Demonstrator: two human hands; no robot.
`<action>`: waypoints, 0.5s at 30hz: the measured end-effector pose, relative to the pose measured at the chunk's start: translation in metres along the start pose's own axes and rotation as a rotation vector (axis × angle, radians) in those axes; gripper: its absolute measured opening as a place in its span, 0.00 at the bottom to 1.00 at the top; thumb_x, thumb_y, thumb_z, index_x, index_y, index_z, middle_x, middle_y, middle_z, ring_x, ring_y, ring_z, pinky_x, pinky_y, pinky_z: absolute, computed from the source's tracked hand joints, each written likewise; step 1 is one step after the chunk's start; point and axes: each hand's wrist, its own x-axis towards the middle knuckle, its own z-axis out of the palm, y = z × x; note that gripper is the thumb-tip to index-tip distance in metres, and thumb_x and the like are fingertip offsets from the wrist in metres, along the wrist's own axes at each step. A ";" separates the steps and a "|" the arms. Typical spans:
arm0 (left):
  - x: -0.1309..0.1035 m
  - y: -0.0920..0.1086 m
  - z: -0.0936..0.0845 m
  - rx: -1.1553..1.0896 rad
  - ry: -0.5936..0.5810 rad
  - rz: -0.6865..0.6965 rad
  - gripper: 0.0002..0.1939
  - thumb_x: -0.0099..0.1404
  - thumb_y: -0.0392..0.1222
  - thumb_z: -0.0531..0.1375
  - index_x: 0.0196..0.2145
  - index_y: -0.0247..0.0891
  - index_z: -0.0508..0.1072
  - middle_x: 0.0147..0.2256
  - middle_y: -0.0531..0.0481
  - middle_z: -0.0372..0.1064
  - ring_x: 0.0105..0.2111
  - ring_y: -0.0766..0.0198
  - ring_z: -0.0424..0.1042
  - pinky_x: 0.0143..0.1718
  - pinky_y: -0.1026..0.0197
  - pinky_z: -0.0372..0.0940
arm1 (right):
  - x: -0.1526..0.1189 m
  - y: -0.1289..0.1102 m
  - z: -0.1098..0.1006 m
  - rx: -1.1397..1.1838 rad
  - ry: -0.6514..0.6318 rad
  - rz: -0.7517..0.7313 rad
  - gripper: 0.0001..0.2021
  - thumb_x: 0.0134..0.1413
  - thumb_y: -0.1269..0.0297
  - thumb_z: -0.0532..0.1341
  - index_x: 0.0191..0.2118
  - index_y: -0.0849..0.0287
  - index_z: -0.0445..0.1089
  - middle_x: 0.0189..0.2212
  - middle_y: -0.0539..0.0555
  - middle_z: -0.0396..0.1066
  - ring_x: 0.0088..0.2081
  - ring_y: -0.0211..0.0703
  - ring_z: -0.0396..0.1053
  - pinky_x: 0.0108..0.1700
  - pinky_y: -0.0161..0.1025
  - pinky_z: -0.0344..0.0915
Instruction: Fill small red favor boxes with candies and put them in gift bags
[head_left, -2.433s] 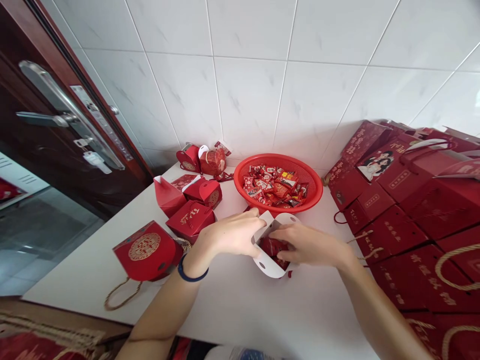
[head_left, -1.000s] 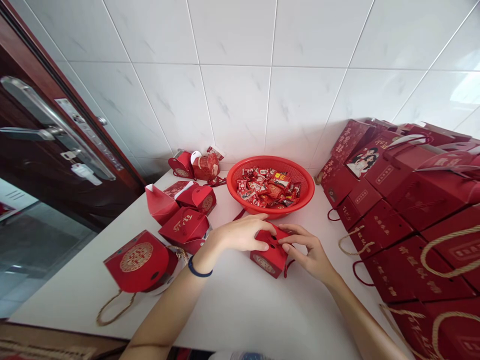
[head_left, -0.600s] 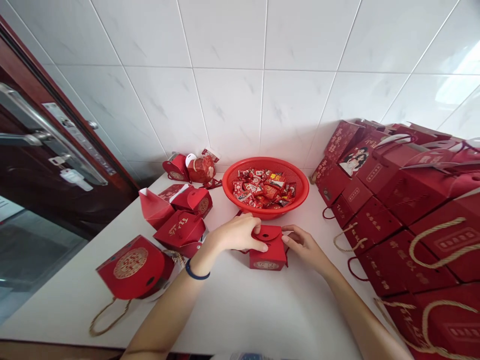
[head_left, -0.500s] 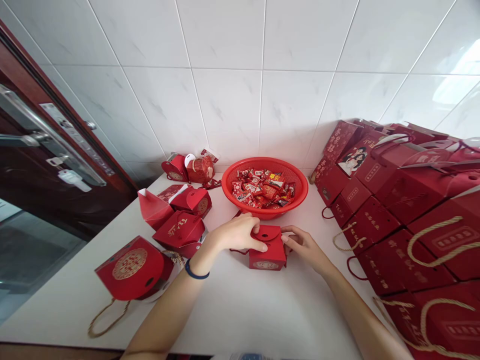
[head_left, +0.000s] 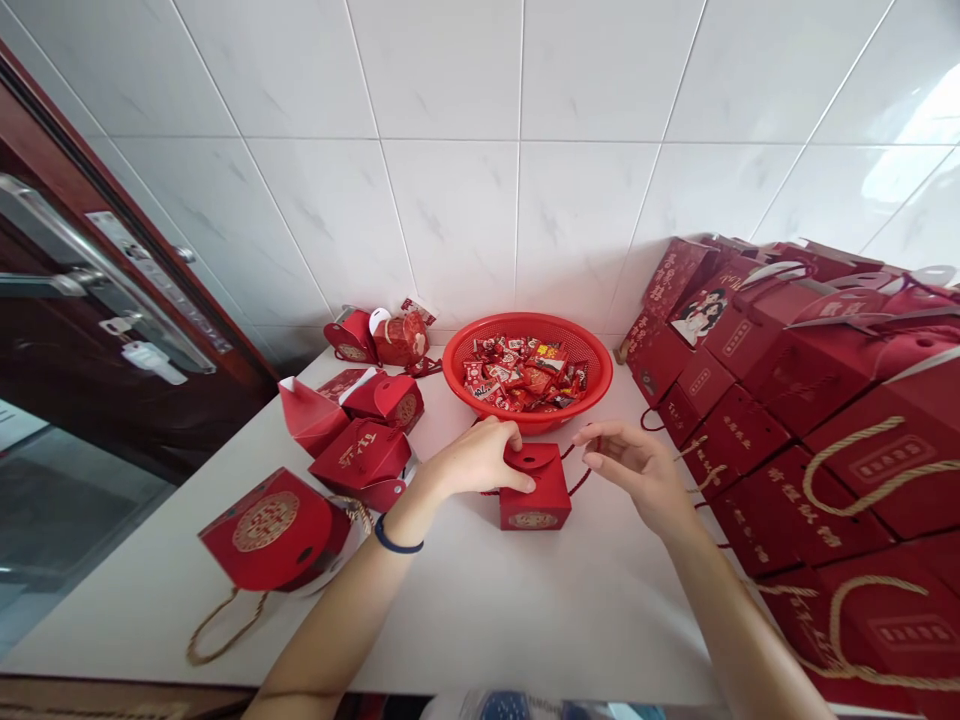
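Observation:
A small red gift box (head_left: pixel 541 505) with a gold emblem on its front stands upright on the white table, its top flap folded down. My left hand (head_left: pixel 489 462) grips it from the left, thumb on the top and fingers behind the edge. To the right of the box, my right hand (head_left: pixel 634 467) is raised with thumb and fingers curled around the dark red cord handle (head_left: pixel 579 482), which is drawn out from the box's side. Just behind the box sits a red plastic basket (head_left: pixel 454 385) holding many wrapped candies (head_left: pixel 525 375).
Several red boxes (head_left: pixel 364 455) stand on the left, one with a rope handle (head_left: pixel 225 630) near the front. Stacked red gift boxes (head_left: pixel 780 500) rise along the right side. A tiled wall (head_left: pixel 450 220) closes the back; a dark door (head_left: pixel 90 330) is at left.
My right hand has moved off the box's right side and pulled the cord outward to the right. My left hand stays on the box.

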 end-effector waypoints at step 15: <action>-0.044 0.048 -0.002 -0.845 0.101 0.406 0.20 0.63 0.47 0.64 0.51 0.42 0.69 0.55 0.44 0.66 0.55 0.52 0.69 0.53 0.51 0.68 | -0.009 -0.024 0.035 -0.301 0.067 -0.163 0.10 0.54 0.59 0.65 0.40 0.55 0.68 0.37 0.52 0.75 0.32 0.39 0.69 0.36 0.38 0.67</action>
